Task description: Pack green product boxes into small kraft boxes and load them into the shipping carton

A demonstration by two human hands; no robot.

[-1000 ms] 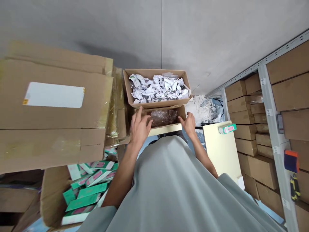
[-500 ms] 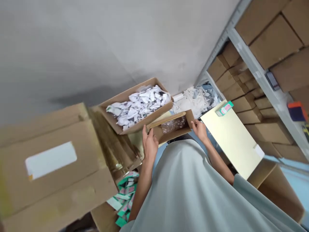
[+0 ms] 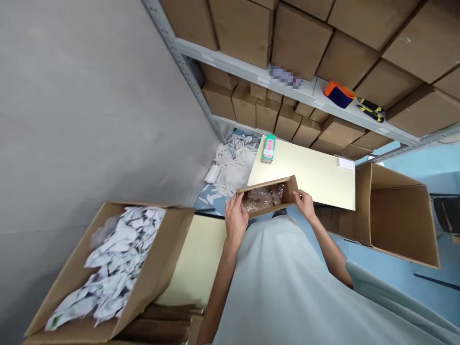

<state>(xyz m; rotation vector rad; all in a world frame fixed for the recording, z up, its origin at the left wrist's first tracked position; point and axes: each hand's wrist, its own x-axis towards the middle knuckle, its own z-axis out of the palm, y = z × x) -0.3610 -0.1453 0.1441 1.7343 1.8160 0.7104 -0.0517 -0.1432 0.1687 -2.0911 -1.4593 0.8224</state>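
A small open cardboard box (image 3: 264,211) is held in front of my body, with crumpled clear plastic wrap (image 3: 259,198) inside it. My left hand (image 3: 236,218) grips its left end, thumb at the rim. At the opposite end, my right hand (image 3: 304,203) pinches the right wall. Just beyond the box is a pale yellow table (image 3: 305,167), on which a green and pink carton (image 3: 269,148) lies near the left corner and a white item (image 3: 345,164) near the right end.
A large carton (image 3: 168,254) full of white pieces (image 3: 125,258) stands at left. Shelves with brown boxes (image 3: 237,28) run across the back, holding an orange-blue object (image 3: 339,94) and yellow-black cutters (image 3: 371,110). White scraps (image 3: 235,163) cover the floor. An empty-looking carton (image 3: 400,215) stands right.
My view has swung to the right, and the small box has come along in both hands. It is now in front of the pale table; the carton of white pieces appears further left.
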